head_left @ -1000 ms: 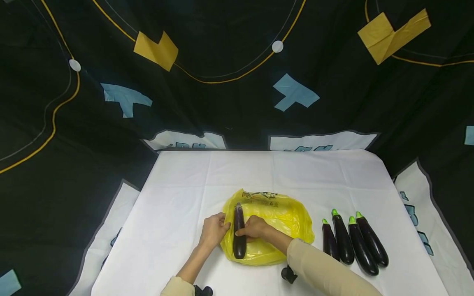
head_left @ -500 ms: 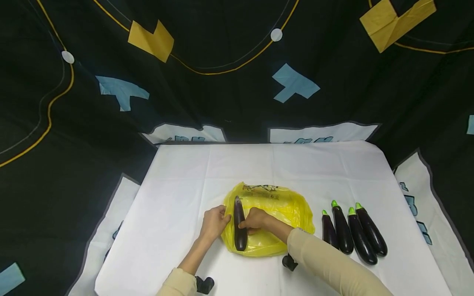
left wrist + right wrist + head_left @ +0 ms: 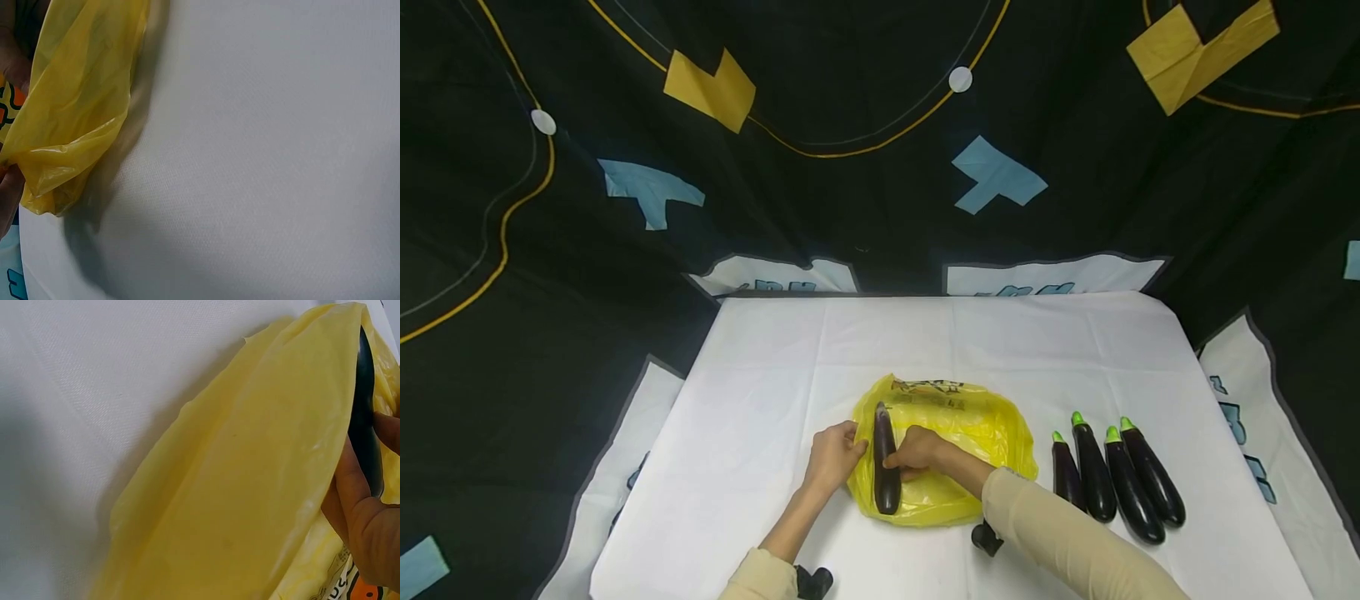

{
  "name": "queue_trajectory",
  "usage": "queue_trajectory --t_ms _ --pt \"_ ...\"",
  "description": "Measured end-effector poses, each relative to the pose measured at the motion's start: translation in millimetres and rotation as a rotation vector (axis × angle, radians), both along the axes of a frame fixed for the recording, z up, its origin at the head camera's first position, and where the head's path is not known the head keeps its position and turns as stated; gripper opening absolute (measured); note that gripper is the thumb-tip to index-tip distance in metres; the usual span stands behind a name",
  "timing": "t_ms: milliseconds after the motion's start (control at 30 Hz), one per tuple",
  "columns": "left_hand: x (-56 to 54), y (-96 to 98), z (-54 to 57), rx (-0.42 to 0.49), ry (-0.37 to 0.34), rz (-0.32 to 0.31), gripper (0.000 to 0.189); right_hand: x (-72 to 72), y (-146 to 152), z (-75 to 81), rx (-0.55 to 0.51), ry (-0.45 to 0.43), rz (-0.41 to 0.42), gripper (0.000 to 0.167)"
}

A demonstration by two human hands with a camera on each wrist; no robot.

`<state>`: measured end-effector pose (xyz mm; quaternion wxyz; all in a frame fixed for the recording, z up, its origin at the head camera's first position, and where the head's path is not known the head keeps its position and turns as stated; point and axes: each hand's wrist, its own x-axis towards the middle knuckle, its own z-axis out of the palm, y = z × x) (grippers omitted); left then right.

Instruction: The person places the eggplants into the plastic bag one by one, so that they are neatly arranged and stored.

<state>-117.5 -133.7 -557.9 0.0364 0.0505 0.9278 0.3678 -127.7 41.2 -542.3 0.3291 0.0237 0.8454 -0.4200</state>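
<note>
White cloth-covered table (image 3: 760, 350), black fabric backdrop (image 3: 850, 217) behind. We've got the left hand (image 3: 832, 457) pinching the left edge of a crinkly yellow plastic bag (image 3: 970, 425), right hand (image 3: 920, 451) pinching a long, glossy dark-purple eggplant (image 3: 887, 493) within that bag's left side. Four green-tipped eggplants (image 3: 1093, 475) lie off to the right.

I see a black curtain (image 3: 865, 225) rising beyond the white tabletop (image 3: 760, 350), gold patches (image 3: 707, 90) up high, pale-blue patches (image 3: 651, 190) lower, white discs (image 3: 960, 79) dotting curved yellow lines (image 3: 827, 155)!
</note>
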Motion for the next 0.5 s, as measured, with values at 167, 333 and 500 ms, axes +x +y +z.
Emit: queue_trajectory --t_ms 167,333,500 --pt "0.5 0.2 0.6 -0.002 0.000 -0.003 0.017 0.5 0.5 -1.3 0.005 0.002 0.001 0.024" --pt "0.3 0.0 0.4 0.002 0.003 0.000 0.017 1.2 2.7 -0.4 -0.018 -0.010 -0.008 0.024" --pt "0.6 -0.7 1.3 0.001 0.002 0.006 0.017 0.8 5.8 0.5 -0.034 -0.032 -0.017 0.024"
